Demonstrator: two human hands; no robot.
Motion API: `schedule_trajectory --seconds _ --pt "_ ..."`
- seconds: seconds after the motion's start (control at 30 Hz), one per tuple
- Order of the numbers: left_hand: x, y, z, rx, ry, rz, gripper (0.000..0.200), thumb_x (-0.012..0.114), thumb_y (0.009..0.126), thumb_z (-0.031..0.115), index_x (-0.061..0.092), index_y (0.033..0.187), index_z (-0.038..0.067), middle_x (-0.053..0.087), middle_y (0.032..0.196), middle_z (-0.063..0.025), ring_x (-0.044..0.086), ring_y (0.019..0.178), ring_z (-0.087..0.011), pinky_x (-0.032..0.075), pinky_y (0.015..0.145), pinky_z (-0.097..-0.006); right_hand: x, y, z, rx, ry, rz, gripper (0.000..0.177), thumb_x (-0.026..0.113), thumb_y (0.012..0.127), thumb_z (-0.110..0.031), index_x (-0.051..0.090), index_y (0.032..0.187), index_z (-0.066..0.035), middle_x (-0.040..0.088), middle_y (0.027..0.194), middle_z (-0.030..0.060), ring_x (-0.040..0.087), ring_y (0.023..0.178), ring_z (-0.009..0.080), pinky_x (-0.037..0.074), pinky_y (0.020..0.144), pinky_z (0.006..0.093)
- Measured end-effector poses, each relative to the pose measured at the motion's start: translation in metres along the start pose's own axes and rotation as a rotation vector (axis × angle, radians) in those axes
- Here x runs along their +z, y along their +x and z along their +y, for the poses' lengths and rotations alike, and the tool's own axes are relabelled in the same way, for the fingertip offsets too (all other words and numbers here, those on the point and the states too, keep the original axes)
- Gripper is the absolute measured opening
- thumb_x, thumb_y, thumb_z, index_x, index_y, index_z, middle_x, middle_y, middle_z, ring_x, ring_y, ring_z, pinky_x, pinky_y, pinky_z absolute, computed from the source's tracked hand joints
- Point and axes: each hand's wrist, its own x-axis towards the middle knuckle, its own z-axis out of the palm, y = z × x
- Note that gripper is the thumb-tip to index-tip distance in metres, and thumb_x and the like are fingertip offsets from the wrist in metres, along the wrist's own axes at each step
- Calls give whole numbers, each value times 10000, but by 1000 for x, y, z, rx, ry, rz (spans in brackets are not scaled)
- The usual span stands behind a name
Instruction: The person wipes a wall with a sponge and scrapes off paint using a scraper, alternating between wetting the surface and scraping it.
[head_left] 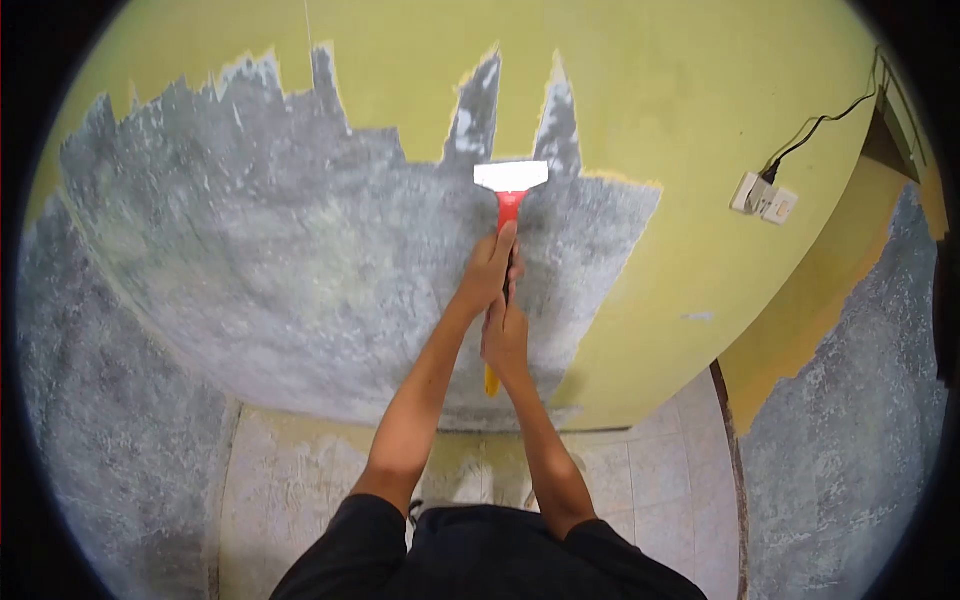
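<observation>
A long-handled scraper (509, 205) with a broad, bright blade, a red neck and a yellow handle end stands upright against the wall. My left hand (489, 266) is wrapped round its handle just below the red neck, thumb pointing up along it. Lower down, my right hand (506, 338) closes round the same handle, above the yellow end. The blade's top edge lies at the lower border of a strip of yellow-green paint (520, 110) between two bared grey streaks. Around and below the blade, the wall shows bare grey plaster (300, 250).
On the right, a white socket (765, 198) holds a plug with a black cable (825, 120) running up. Pale floor tiles (650, 480) lie below the wall. Side walls with grey patches (850, 480) stand at both sides.
</observation>
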Motion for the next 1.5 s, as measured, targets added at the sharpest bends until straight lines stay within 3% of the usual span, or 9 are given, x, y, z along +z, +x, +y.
schedule_trajectory --seconds 0.23,0.37,0.67,0.8,0.87,1.03,1.2,1.33,1.5 --pt "6 0 -4 26 6 10 505 410 1001 558 460 803 96 440 546 9 437 400 -92 411 398 -260 -4 -4 5 -107 2 48 456 346 1051 -394 470 776 -51 448 551 -8 450 399 94 358 363 270" --pt "5 2 1 -2 -19 9 501 409 1004 551 457 798 96 443 547 7 444 400 -95 403 385 -261 -9 -7 -1 30 -45 -39 449 336 1050 -355 532 1178 28 511 613 69 517 528 167 391 515 333" --pt "4 5 -7 46 15 32 515 412 1003 550 452 763 96 439 522 1 453 385 -108 387 366 -270 0 -11 -2 -140 -76 59 495 341 1050 -351 451 1361 17 598 736 125 590 615 210 443 579 344" --pt "1 -4 -14 23 -10 41 520 407 1003 551 453 753 97 433 514 0 451 379 -109 392 364 -273 -11 -17 -5 104 -97 -98 535 343 1050 -345 350 1456 3 630 802 157 623 659 253 462 610 355" --pt "3 9 -6 57 7 23 529 402 1000 561 453 750 98 434 514 -1 451 377 -109 394 363 -272 0 -9 9 -111 -83 42 521 349 1049 -336 370 1440 7 614 762 144 609 633 242 456 595 347" --pt "7 0 17 2 -35 33 559 390 987 600 451 750 98 439 517 -2 450 374 -109 395 358 -267 -7 -14 -5 107 -52 -103 505 359 1046 -315 378 1436 6 565 716 146 559 584 215 440 579 338" --pt "4 9 16 6 -32 31 555 402 980 607 451 770 95 449 526 -5 450 372 -111 397 355 -265 1 -7 0 -88 -6 45 503 342 1046 -427 527 804 -27 453 547 -6 457 434 94 369 414 274" --pt "6 0 4 -6 -36 32 559 412 973 616 448 773 96 454 528 -8 452 370 -115 404 361 -268 -1 -11 -2 -103 -43 67 509 338 1046 -438 495 762 -45 446 537 -11 450 418 99 361 397 278" --pt "5 -1 -1 -15 -40 43 558 415 972 617 449 770 97 447 520 -7 449 358 -118 403 354 -271 -14 -15 -19 106 -41 -80 469 343 1045 -355 561 1148 47 546 642 119 538 543 219 408 530 370"
